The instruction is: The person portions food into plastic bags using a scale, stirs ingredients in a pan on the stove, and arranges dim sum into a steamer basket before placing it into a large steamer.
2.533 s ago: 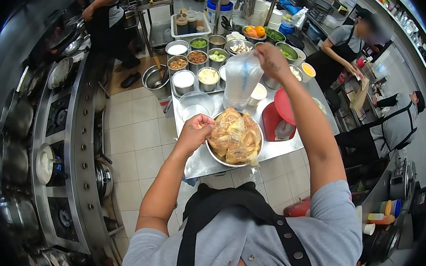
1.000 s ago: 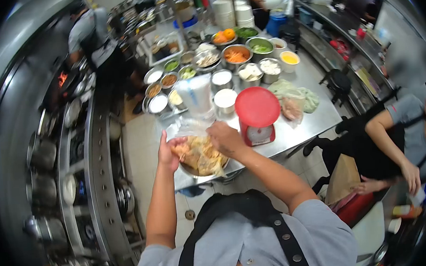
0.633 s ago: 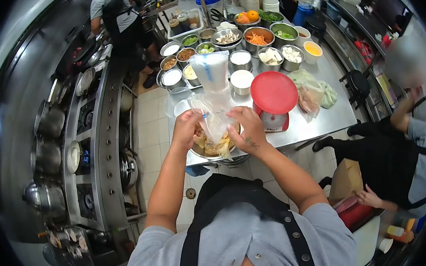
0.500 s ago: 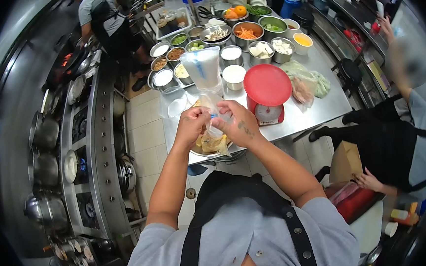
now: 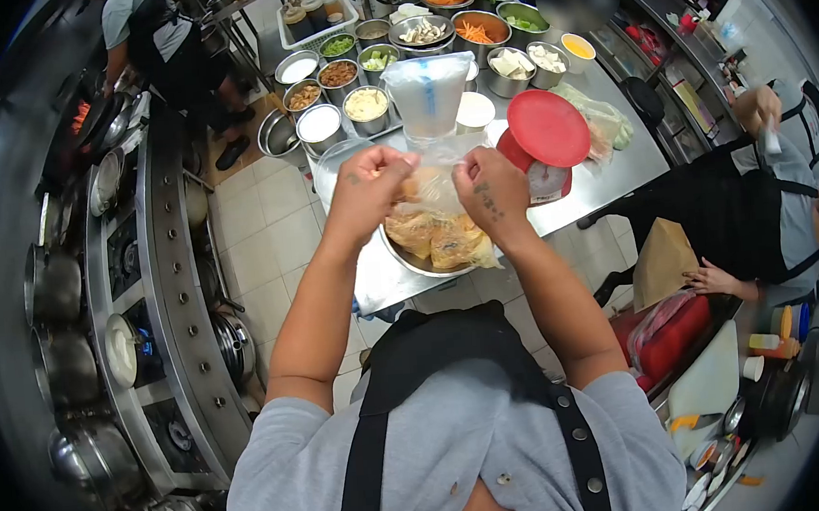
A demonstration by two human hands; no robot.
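from here i see left hand [image 5: 367, 197] and right hand [image 5: 495, 192] each pinching clear bag [image 5: 439, 191], wider apart than moment ago. bag stretches between them over bowl [image 5: 408, 263] of yellowish bagged food [image 5: 461, 242] on surface [image 5: 606, 185].

Grey short-sleeved shirt [image 5: 425, 473] under a black apron [image 5: 444, 348] with broad straps [image 5: 363, 468], round snaps [image 5: 580, 433] down the right one
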